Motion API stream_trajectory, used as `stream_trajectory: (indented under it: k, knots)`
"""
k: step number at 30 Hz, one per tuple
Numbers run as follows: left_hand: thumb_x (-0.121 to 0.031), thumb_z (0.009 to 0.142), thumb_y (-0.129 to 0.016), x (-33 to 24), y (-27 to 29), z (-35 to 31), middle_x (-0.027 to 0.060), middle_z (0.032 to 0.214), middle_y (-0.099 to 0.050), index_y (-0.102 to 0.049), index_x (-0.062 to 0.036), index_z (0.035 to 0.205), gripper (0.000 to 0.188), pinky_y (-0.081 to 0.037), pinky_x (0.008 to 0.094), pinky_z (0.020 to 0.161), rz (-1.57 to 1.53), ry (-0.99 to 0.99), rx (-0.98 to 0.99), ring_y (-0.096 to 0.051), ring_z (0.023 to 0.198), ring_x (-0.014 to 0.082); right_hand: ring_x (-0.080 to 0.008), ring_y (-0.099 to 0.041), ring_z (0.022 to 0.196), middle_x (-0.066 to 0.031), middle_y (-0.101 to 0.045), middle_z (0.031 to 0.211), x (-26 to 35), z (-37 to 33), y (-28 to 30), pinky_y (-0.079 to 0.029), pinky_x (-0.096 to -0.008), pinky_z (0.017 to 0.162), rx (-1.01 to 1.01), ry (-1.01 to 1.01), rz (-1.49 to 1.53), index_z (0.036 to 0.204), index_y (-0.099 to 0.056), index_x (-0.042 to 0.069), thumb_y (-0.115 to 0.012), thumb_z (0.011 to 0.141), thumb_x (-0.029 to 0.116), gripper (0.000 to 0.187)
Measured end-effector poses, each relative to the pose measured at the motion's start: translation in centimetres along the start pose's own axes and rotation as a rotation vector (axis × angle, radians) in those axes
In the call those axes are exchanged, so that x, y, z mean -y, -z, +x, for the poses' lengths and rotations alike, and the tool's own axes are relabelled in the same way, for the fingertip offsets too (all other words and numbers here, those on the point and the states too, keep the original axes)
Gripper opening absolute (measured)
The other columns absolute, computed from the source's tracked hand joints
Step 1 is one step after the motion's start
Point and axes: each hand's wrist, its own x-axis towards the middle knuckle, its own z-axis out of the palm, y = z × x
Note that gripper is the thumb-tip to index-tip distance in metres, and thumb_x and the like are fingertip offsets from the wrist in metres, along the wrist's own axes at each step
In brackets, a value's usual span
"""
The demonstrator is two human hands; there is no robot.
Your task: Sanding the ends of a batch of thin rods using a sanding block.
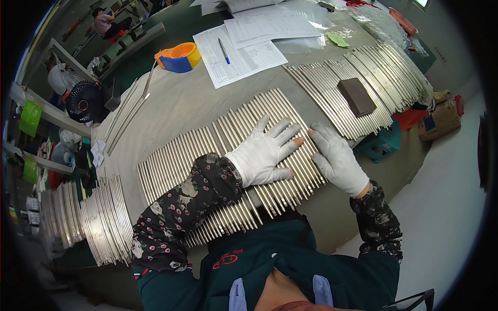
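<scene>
A row of thin, shiny metal rods (174, 160) lies side by side on the grey table in front of me, the near ends reaching to the table's edge. My left hand (264, 155), in a white glove with some bare fingertips, rests flat across the right part of this row with its fingers spread. Against the row's right side lies my right hand (337, 158), gloved the same way. Its fingers stretch forward along the outermost rods, and nothing shows in its grip. Patterned sleeves cover both forearms.
More rods (391, 78) lie at the right, with a dark brown block (357, 97) on them. Another batch of rods (106, 220) is at the left edge. Beyond are a tape dispenser (179, 57), printed sheets (238, 57), a pen (223, 51) and a black fan (83, 101).
</scene>
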Motion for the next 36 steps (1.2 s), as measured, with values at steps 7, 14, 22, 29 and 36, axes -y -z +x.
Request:
stream_trajectory:
  k: [7,14,22,29,36]
  knots:
    - [-0.07,0.089,-0.028,3.3,0.2,1.8,0.0231,0.148,-0.026,-0.026,-0.0063,0.145,0.085,-0.013,0.0573,0.113,-0.082,0.051,-0.157,-0.024,0.139,0.0381,-0.0426,-0.041,0.126,-0.0246,-0.046,0.131,-0.4,-0.7,0.1,-0.033,-0.0498,0.105,0.069,0.055,-0.215,0.128,-0.045,-0.003,-0.055,0.086,0.027,0.053]
    - [-0.058,0.089,-0.046,8.5,0.4,0.9,0.0228,0.149,-0.028,-0.029,-0.004,0.144,0.079,-0.017,0.0479,0.115,-0.083,0.315,-0.099,-0.025,0.139,0.0381,-0.041,-0.036,0.131,-0.0244,-0.042,0.138,-0.9,-2.0,2.2,-0.029,-0.0465,0.11,0.134,0.067,-0.043,0.135,-0.04,-0.002,-0.074,0.063,0.057,0.098]
    - [-0.057,0.089,-0.048,8.7,0.7,1.1,0.0187,0.15,-0.029,-0.029,-0.0098,0.146,0.076,-0.019,0.0436,0.116,-0.16,0.304,-0.104,-0.027,0.138,0.0386,-0.0348,-0.04,0.13,-0.0169,-0.049,0.132,-1.0,-2.7,1.0,-0.029,-0.0456,0.11,0.063,0.067,-0.151,0.131,-0.044,-0.001,-0.081,0.049,0.052,0.104]
    - [-0.056,0.089,-0.048,8.6,0.3,0.9,0.0185,0.15,-0.029,-0.031,-0.0105,0.146,0.075,-0.019,0.0446,0.116,-0.102,0.297,-0.079,-0.027,0.138,0.0371,-0.0333,-0.044,0.126,-0.014,-0.053,0.127,-0.9,-4.5,1.6,-0.037,-0.0443,0.102,-0.034,0.043,-0.09,0.125,-0.051,0.004,-0.083,0.053,0.044,0.088]
    - [-0.055,0.092,-0.041,6.5,0.8,1.9,0.0171,0.152,-0.025,-0.031,-0.0115,0.145,0.07,-0.011,0.0538,0.115,0.03,0.171,-0.094,-0.019,0.142,0.0332,-0.0324,-0.049,0.121,-0.0104,-0.056,0.12,-2.0,-6.4,1.2,-0.04,-0.0433,0.096,-0.168,0.071,-0.1,0.1,-0.056,0.009,-0.085,0.055,0.03,0.058]
